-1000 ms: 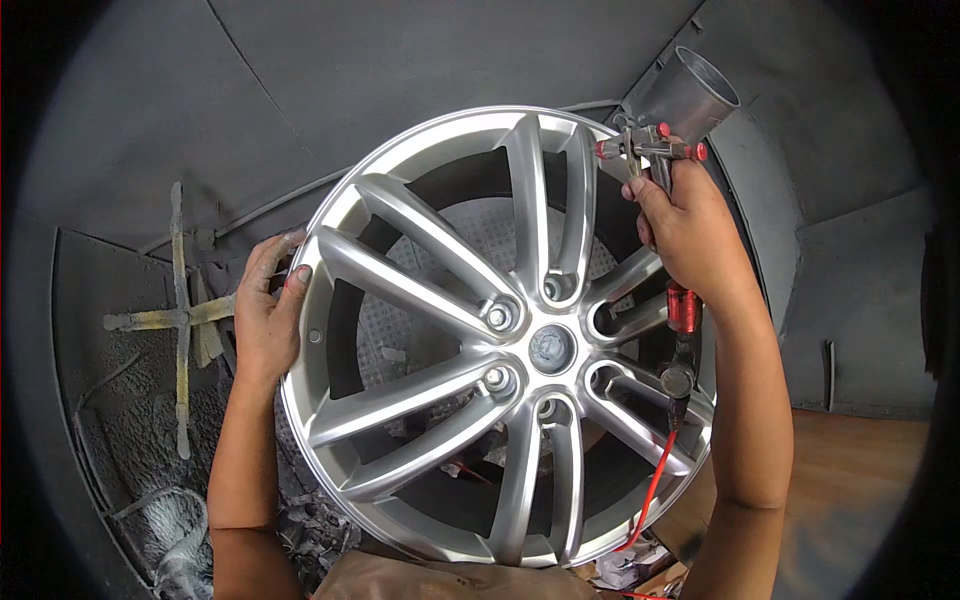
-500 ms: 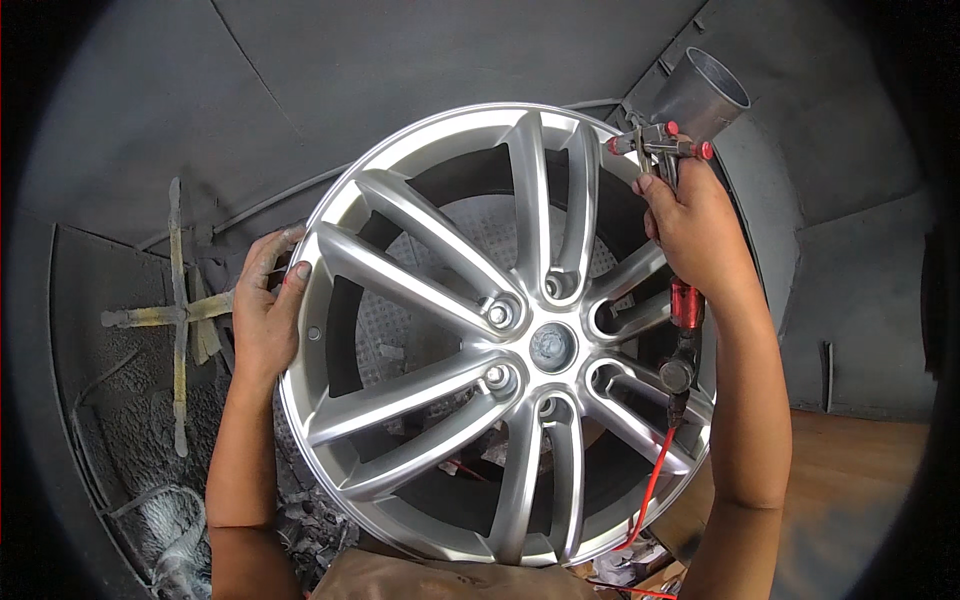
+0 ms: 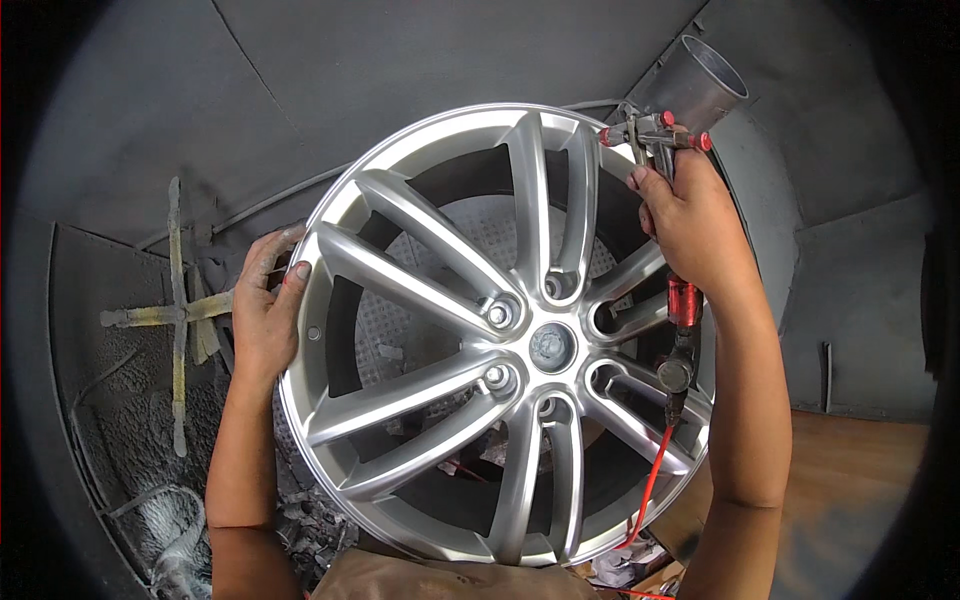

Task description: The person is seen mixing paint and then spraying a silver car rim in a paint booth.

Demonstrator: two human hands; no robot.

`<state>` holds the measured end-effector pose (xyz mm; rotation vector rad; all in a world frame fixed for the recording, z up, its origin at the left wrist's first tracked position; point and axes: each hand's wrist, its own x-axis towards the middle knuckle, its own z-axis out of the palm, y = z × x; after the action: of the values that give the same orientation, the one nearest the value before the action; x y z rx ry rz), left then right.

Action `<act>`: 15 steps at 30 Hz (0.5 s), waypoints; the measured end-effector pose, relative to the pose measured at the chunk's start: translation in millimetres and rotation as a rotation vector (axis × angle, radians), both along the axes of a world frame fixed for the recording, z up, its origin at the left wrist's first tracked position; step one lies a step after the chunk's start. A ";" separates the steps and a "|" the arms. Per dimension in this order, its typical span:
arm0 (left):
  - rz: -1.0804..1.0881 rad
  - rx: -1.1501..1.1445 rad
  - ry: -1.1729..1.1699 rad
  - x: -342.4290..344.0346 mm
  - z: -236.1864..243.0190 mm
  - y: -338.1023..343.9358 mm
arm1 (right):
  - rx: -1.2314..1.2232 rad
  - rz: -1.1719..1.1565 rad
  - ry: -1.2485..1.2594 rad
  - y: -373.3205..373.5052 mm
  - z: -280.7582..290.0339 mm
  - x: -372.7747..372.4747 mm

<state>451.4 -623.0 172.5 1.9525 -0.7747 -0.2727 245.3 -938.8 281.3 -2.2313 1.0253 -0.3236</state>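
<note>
A silver multi-spoke alloy wheel [image 3: 500, 340] fills the middle of the frame, its face turned toward the camera and tilted a little, with the round hub cap [image 3: 552, 347] just right of centre and lug holes ringed around it. The left hand [image 3: 265, 305] sits at the wheel's left rim, fingers curled over the outer lip and the thumb pressed on the face near a spoke root; paint dust greys the fingers. The right hand [image 3: 690, 225] is in the upper right, closed around the grip of a spray gun [image 3: 660, 135], forefinger laid along the trigger area. The gun's metal cup [image 3: 695, 85] stands above the hand, tilted toward the upper right corner, and the nozzle end points left at the wheel's upper rim, just beside it. Below the right hand a red fitting [image 3: 684, 300] and a thin red hose [image 3: 650, 480] hang down across the wheel's right side. Behind the wheel, at the left of the frame, a paint-crusted cross-shaped stand [image 3: 178, 315] is seen against grey booth walls [image 3: 400, 70].
</note>
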 end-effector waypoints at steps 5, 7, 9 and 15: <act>-0.006 -0.010 -0.007 0.5 -1.0 0.7 | -0.047 -0.009 0.034 -3.5 1.6 -2.8; 0.002 0.006 -0.021 0.2 -0.2 0.7 | -0.061 -0.028 0.042 -4.0 1.2 -3.2; 0.002 -0.011 -0.011 0.0 -1.4 0.9 | -0.059 -0.024 -0.007 -8.9 -1.8 -4.8; 0.000 -0.015 -0.001 -0.2 -2.1 0.0 | -0.058 -0.042 0.017 -7.5 1.9 -0.6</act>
<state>451.1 -623.0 170.4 1.9386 -0.7750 -0.2655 244.7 -946.3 283.2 -2.2702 1.0858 -0.3573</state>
